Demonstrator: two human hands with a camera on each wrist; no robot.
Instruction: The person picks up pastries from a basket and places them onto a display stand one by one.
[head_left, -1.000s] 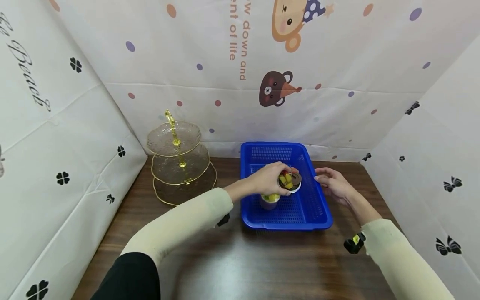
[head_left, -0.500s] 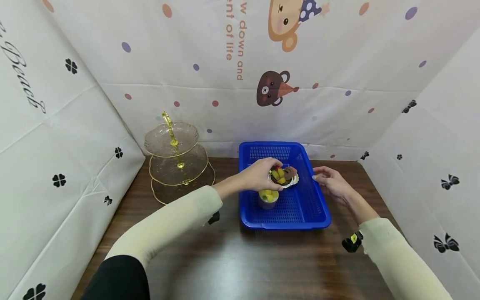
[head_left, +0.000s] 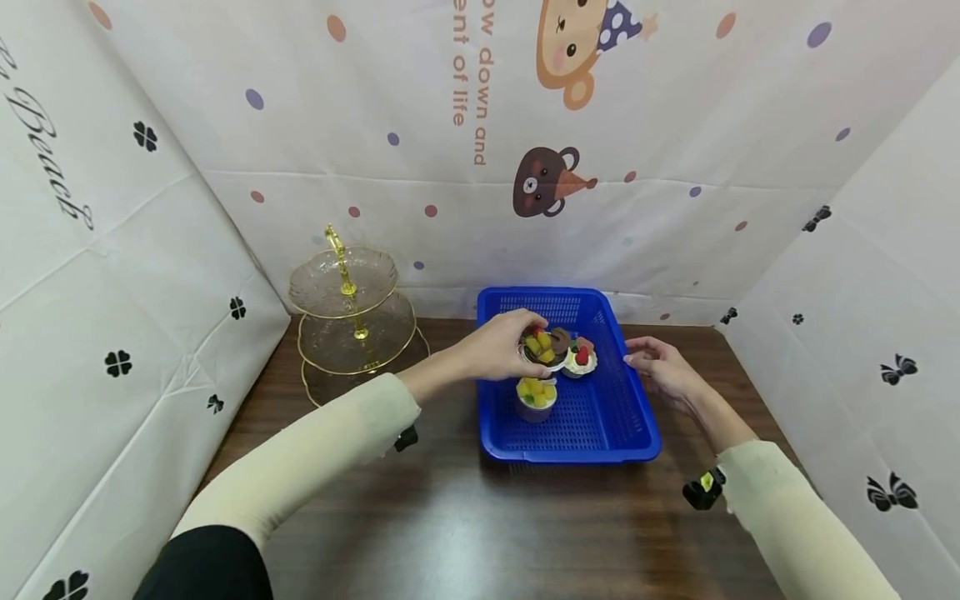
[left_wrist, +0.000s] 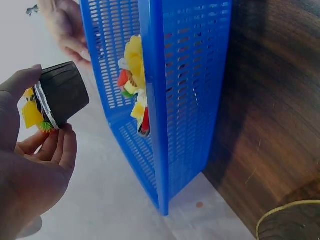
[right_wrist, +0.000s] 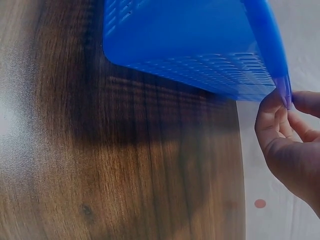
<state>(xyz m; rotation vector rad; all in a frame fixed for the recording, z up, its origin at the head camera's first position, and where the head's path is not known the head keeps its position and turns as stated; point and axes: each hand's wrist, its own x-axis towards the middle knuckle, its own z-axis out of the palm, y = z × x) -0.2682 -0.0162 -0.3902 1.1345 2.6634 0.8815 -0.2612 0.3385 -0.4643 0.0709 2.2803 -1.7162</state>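
Note:
My left hand [head_left: 498, 346] grips a fruit-topped cupcake [head_left: 542, 350] by its sides, thumb and fingers around it. In the left wrist view its black cup [left_wrist: 65, 95] shows, tilted, with yellow fruit pieces on top, raised above the basket's rim. Still in the blue basket [head_left: 645, 417] are a cupcake with yellow cubes [head_left: 536, 395] and a white-cream cupcake with a red berry [head_left: 581, 358]. On the basket's right side, my right hand [head_left: 667, 372] pinches the rim between thumb and fingers, as the right wrist view also shows.
A three-tier clear stand with gold edges [head_left: 358, 333] stands left of the basket on the dark wooden table [head_left: 465, 517]. Printed white sheets [head_left: 450, 242] rise behind and at both sides. The basket reaches close to the back sheet.
My left hand has lifted the cupcake and carried it left across the basket, uncovering the berry cupcake. My right hand stays on the rim.

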